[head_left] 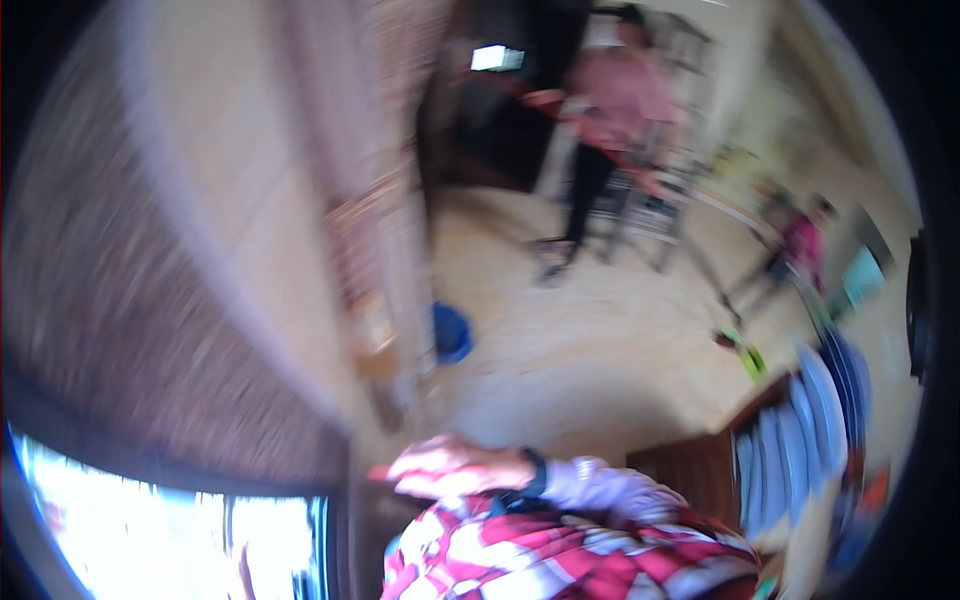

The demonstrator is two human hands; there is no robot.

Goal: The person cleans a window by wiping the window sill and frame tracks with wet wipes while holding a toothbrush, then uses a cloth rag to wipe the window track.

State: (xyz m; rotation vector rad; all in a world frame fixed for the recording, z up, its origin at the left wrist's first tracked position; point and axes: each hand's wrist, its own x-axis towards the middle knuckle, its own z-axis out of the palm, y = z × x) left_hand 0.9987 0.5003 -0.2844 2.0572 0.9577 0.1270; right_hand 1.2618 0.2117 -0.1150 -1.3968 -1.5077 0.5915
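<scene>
My right hand (445, 466) reaches across from the right at the bottom middle, with a dark band (537, 472) round the wrist and a pale lilac sleeve (610, 487). Its fingers are closed around a thin red stick-like thing (380, 473), whose end pokes out on the left; motion blur hides its kind. Below the arm spreads red, pink and white patterned cloth (560, 560), close to the camera. My left hand does not show.
A seated person in pink (625, 105) is farther back, near a bright screen (497, 58). Another person (803, 240) is at right. A blue bucket-like thing (452, 333) stands on the floor (540, 340). Blue-grey folded things (790, 440) fill a brown wooden rack (690, 470); a bright window (150, 530) is at lower left.
</scene>
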